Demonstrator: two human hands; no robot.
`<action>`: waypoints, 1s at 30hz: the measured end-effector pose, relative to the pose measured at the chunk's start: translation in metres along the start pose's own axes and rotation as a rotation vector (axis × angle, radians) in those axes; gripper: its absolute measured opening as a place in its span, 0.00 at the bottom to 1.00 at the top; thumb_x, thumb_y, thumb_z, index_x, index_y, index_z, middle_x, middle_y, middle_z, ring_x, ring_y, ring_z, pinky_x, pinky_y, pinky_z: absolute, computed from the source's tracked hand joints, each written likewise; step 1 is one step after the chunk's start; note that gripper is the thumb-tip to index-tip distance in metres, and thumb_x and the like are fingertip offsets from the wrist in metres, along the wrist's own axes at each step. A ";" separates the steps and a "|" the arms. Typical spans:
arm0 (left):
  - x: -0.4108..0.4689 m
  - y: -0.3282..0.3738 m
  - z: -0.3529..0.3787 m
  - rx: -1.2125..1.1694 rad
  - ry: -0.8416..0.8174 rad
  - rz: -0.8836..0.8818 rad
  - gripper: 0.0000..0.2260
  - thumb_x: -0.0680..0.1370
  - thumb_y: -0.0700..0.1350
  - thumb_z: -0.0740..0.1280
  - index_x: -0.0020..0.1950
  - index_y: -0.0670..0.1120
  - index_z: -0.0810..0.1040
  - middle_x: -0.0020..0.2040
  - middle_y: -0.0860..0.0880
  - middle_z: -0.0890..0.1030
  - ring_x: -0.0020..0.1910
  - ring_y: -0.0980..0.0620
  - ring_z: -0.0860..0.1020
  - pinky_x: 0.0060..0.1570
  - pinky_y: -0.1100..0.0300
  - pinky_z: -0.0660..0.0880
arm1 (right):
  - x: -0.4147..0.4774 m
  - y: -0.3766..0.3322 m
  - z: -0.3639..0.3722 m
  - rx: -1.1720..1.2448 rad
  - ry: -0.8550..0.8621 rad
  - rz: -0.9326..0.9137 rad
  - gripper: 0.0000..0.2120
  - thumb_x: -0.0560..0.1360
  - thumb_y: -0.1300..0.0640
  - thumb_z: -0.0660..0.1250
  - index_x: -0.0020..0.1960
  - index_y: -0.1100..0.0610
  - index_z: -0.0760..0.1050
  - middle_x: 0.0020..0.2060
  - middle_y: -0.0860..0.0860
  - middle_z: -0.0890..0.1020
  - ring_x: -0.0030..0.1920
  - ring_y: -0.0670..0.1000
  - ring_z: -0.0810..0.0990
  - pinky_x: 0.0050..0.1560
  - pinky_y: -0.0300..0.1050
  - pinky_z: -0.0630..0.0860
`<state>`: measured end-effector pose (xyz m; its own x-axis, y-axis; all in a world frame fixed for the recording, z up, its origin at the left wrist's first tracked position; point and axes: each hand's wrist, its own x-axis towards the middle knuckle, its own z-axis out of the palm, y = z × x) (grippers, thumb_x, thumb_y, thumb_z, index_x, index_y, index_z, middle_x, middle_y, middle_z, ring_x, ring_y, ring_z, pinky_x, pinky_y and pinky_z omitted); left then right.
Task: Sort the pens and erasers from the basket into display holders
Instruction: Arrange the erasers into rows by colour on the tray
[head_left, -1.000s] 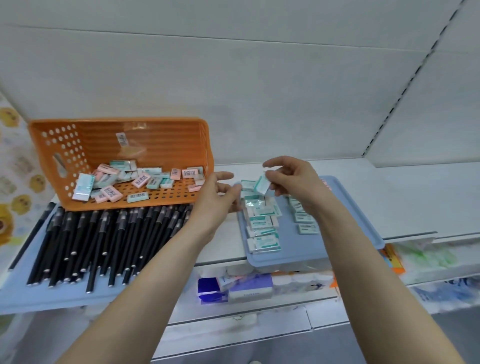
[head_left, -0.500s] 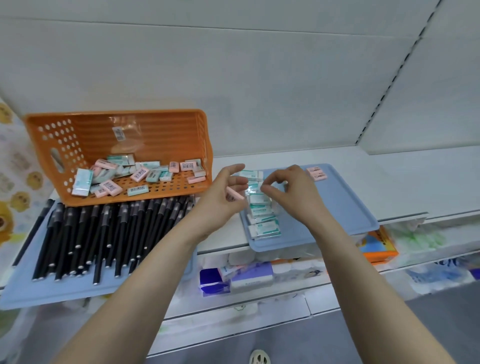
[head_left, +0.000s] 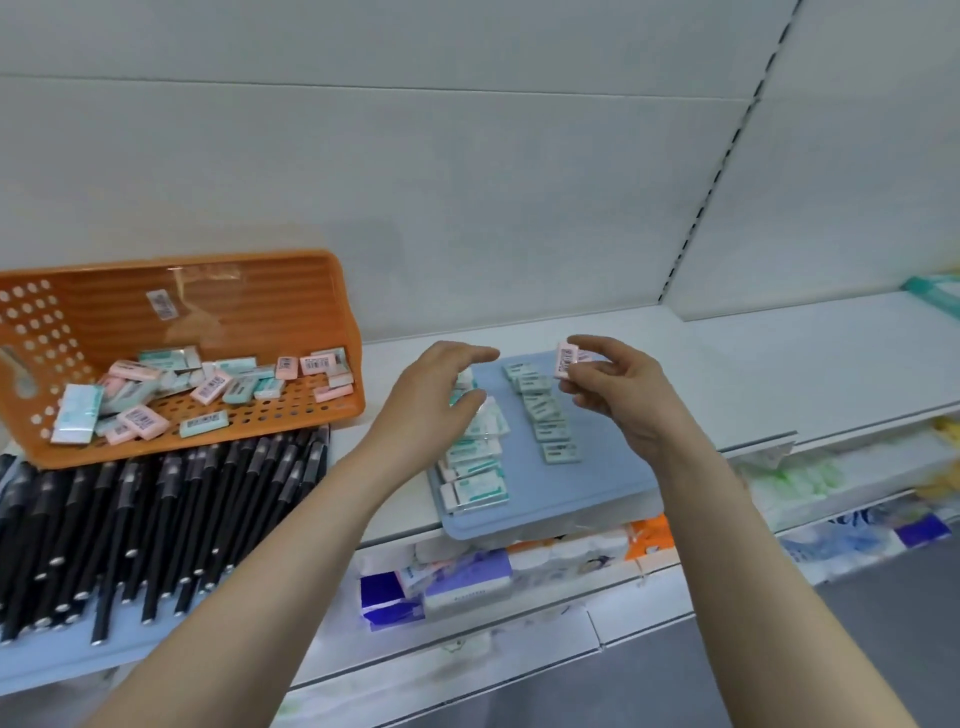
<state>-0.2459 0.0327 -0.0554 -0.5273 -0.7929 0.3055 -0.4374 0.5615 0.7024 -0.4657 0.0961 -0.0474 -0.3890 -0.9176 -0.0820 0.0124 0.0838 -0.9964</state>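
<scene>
My right hand (head_left: 618, 387) pinches a pink eraser (head_left: 566, 359) by its short edges, above the blue tray (head_left: 597, 488) at frame centre. It looks light, firm and wrapper-slick, so I'd keep the grip on the edges. My left hand (head_left: 441, 400) hovers, released, over the stacked erasers (head_left: 475, 467).

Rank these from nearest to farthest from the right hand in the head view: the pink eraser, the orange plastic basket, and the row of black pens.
1. Pink eraser: pinched in the right hand's fingers, above the blue tray.
2. Orange plastic basket: to the left, beyond the left hand.
3. Row of black pens: farthest, lower left, in front of the basket.
</scene>
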 end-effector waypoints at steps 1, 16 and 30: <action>0.006 0.003 0.004 0.032 -0.012 0.002 0.19 0.77 0.39 0.65 0.67 0.53 0.75 0.64 0.53 0.74 0.63 0.56 0.72 0.65 0.57 0.69 | 0.004 0.001 -0.009 0.018 -0.009 0.025 0.15 0.77 0.68 0.67 0.63 0.60 0.77 0.46 0.62 0.84 0.41 0.51 0.84 0.41 0.37 0.80; 0.061 0.016 0.074 0.534 -0.320 -0.002 0.17 0.79 0.44 0.62 0.69 0.49 0.74 0.67 0.51 0.73 0.65 0.50 0.71 0.60 0.57 0.67 | 0.048 0.026 -0.081 -1.013 -0.083 -0.306 0.11 0.71 0.63 0.68 0.45 0.47 0.79 0.44 0.44 0.82 0.46 0.47 0.80 0.48 0.42 0.74; 0.061 0.016 0.068 0.494 -0.338 -0.029 0.18 0.76 0.52 0.68 0.66 0.51 0.76 0.65 0.54 0.73 0.62 0.53 0.73 0.56 0.60 0.67 | 0.055 0.006 -0.084 -0.959 -0.310 -0.097 0.09 0.70 0.59 0.74 0.48 0.48 0.82 0.46 0.45 0.82 0.48 0.45 0.80 0.42 0.30 0.70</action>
<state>-0.3350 0.0095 -0.0692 -0.6770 -0.7359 0.0119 -0.6994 0.6483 0.3009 -0.5642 0.0786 -0.0561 -0.0910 -0.9861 -0.1391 -0.8048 0.1551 -0.5729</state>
